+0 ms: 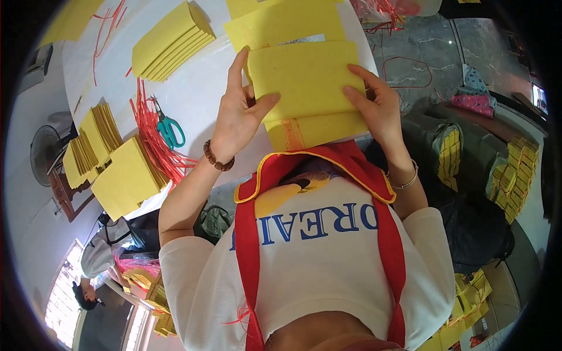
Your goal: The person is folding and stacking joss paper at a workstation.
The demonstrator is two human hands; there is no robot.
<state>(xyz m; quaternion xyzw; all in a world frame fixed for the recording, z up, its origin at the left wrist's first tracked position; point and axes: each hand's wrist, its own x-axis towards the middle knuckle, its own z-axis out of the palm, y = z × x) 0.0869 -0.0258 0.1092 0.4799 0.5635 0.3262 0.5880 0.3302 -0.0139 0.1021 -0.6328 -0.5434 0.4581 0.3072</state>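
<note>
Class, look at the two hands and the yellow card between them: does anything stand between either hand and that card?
Nothing visible does: the left hand touches the yellow card at its left side, the right hand at its right. The scissors and red strips lie clear, off to the left.

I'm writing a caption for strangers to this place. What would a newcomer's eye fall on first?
First, the yellow packet between the left hand and right hand, at the upper middle. Next, the teal-handled scissors by a bundle of red strips on the white table, left of the hands. Then the yellow-trimmed red apron, just below them.
</note>
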